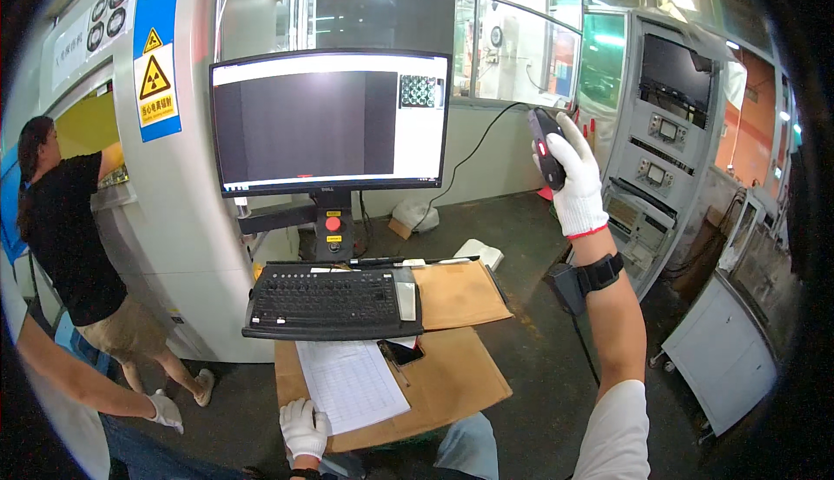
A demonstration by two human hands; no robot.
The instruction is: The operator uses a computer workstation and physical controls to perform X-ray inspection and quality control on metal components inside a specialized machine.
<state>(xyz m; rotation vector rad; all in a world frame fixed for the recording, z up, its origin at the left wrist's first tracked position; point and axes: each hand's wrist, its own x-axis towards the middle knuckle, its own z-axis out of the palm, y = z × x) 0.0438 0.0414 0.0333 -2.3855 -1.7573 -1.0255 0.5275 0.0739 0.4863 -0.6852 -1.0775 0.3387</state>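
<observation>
Raised at the right, my right hand in a white glove grips a black computer mouse whose red light shows. My left hand, gloved too, lies on the near left corner of a brown cardboard sheet with its fingers stretched out, beside a printed form sheet. Beyond the paper are a dark phone and a black keyboard. A monitor stands behind the keyboard, showing a dark grey picture and a small green thumbnail.
A large pale cabinet machine with warning signs stands at left. One person reaches into its opening; another person's gloved hand hangs nearer. An instrument rack and a wheeled white cabinet stand at right. A red button sits below the monitor.
</observation>
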